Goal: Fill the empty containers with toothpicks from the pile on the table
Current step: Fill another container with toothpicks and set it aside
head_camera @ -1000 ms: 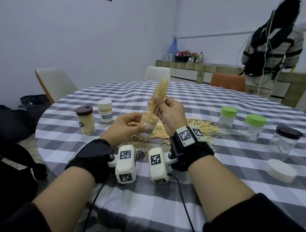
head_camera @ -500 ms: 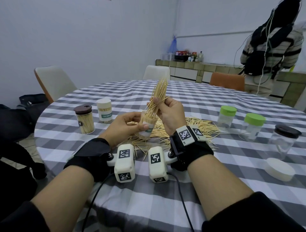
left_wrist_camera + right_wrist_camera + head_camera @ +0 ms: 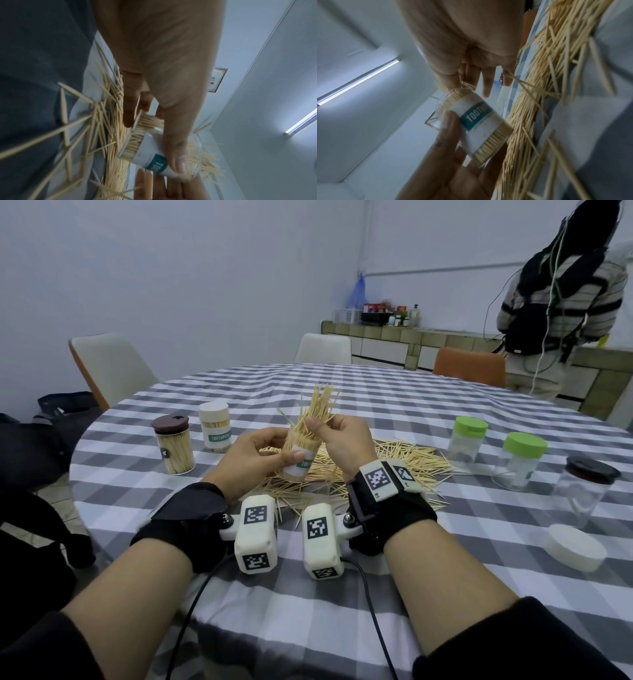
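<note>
My left hand (image 3: pixel 260 453) grips a clear toothpick container (image 3: pixel 297 460) with a white and teal label, tilted above the pile. The same container (image 3: pixel 150 152) sits under my thumb in the left wrist view, and its label (image 3: pixel 481 119) faces the right wrist camera. My right hand (image 3: pixel 339 440) pinches a bundle of toothpicks (image 3: pixel 317 412) whose lower ends stand in the container's mouth while the tops fan out. The loose toothpick pile (image 3: pixel 404 457) lies on the checked tablecloth (image 3: pixel 411 405) under and behind both hands.
Two filled containers stand at the left: one brown-lidded (image 3: pixel 173 446), one white-lidded (image 3: pixel 214 426). Two green-lidded empty containers (image 3: pixel 467 440) (image 3: pixel 520 460), a dark-lidded jar (image 3: pixel 585 491) and a white lid (image 3: pixel 570 546) are at the right. A person (image 3: pixel 561 285) stands at the counter beyond.
The right hand has pushed the bundle deeper into the container, so less of it stands above the fingers. Both hands sit slightly lower.
</note>
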